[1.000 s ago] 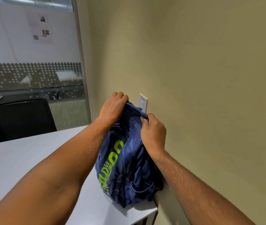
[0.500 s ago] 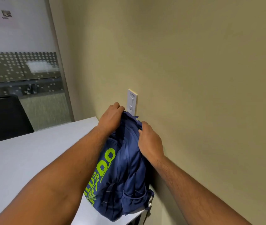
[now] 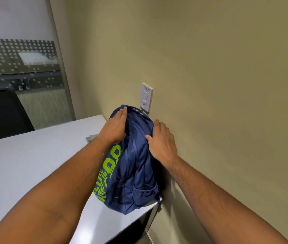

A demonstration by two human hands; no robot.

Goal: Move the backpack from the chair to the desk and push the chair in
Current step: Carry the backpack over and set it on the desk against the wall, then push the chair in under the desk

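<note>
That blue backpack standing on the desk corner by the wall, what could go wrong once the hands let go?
1. The backpack stands upright at the desk corner, its base close to the front edge; soft fabric may slump and tip off.
2. Its top sits just below the wall switch; a nudge could press it.
3. Both the left hand and right hand rest flat on it, so a careless pull-away might topple it.

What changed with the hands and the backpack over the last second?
Both hands let go of the bunched top: the left hand and right hand now lie flat and open on the backpack. It stayed upright on the desk corner, beside the wall.
</note>
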